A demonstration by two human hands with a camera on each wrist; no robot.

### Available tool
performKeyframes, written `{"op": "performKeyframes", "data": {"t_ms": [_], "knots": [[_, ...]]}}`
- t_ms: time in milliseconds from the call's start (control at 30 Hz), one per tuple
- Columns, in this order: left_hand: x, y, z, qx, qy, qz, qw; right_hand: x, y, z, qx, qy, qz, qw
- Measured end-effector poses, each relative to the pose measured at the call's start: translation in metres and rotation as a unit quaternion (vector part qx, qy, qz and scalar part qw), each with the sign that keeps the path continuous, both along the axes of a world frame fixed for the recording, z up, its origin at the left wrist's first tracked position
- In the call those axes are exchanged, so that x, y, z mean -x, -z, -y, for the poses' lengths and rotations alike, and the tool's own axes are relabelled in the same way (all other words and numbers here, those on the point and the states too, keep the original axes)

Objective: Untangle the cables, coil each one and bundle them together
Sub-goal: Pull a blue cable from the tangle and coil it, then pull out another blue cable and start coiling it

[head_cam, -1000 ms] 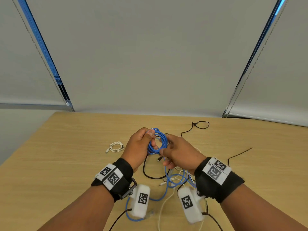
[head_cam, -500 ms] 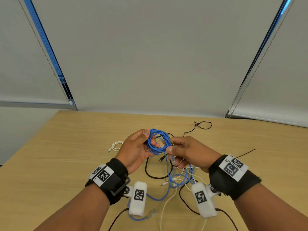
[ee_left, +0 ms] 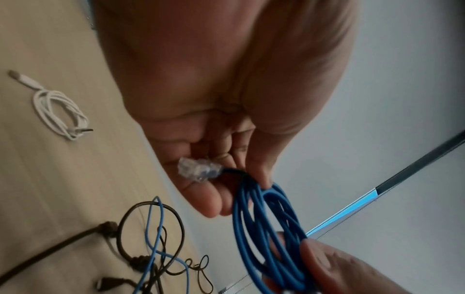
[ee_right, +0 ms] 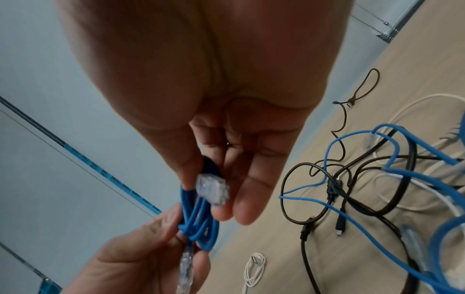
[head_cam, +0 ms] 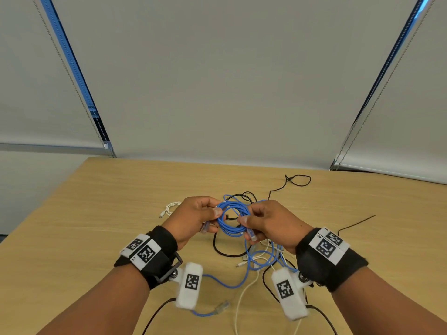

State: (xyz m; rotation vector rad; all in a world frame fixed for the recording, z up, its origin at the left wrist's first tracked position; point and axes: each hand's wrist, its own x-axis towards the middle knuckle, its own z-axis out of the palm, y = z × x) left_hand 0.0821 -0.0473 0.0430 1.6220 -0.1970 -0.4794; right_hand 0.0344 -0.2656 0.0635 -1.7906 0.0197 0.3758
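Observation:
A small blue cable coil [head_cam: 231, 220] hangs in the air above the table between both hands. My left hand [head_cam: 193, 220] pinches its left side, one clear plug [ee_left: 198, 170] lying against the fingers. My right hand [head_cam: 268, 222] pinches the right side, the other clear plug [ee_right: 212, 189] sticking out by the thumb. Below the hands lies a tangle of a lighter blue cable [head_cam: 262, 259], black cables [head_cam: 226, 252] and a white cable [head_cam: 244, 293]. A coiled white cable [head_cam: 170, 207] lies apart at the left.
The wooden table [head_cam: 72, 238] stretches wide on both sides. A thin black cable loop [head_cam: 298, 180] lies at the back, another black strand [head_cam: 355, 223] at the right. A loose clear plug [head_cam: 222, 307] rests near the front edge. Grey blinds stand behind.
The right hand has moved in against the coil's right side and now pinches it with the plug end; the coil has turned more face-on between both hands.

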Motion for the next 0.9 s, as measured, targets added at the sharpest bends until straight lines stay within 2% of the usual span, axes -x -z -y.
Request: {"op": "performKeyframes", "data": {"t_ms": [100, 233, 333, 433, 500, 600, 667, 733, 900], "knots": [[0.001, 0.005, -0.005, -0.04, -0.014, 0.019, 0.999, 0.0, 0.002, -0.005, 0.002, -0.032, 0.0, 0.999], [0.005, 0.011, -0.006, -0.082, -0.02, 0.089, 0.992, -0.004, 0.008, -0.011, 0.029, 0.001, -0.003, 1.0], [0.005, 0.012, -0.007, -0.151, -0.041, 0.16, 0.975, -0.006, 0.009, -0.014, 0.043, 0.005, -0.003, 0.999], [0.003, 0.013, -0.01, -0.226, -0.036, 0.205, 0.952, -0.006, 0.009, -0.019, 0.033, -0.046, -0.004, 0.998], [0.002, 0.017, -0.015, -0.245, -0.01, 0.189, 0.951, -0.005, 0.012, -0.021, 0.032, -0.063, -0.015, 0.997], [0.002, 0.027, -0.027, -0.185, 0.003, 0.11, 0.976, -0.005, 0.023, -0.026, 0.011, -0.05, -0.046, 0.998], [0.003, 0.035, -0.034, -0.147, -0.027, 0.076, 0.986, -0.005, 0.031, -0.035, 0.006, -0.029, -0.062, 0.998], [0.003, 0.045, -0.039, -0.15, -0.071, 0.067, 0.984, -0.006, 0.04, -0.047, 0.009, -0.019, -0.072, 0.997], [-0.016, 0.072, -0.07, -0.205, -0.208, 0.055, 0.955, -0.003, 0.064, -0.053, 0.078, -0.035, -0.071, 0.994]]}}
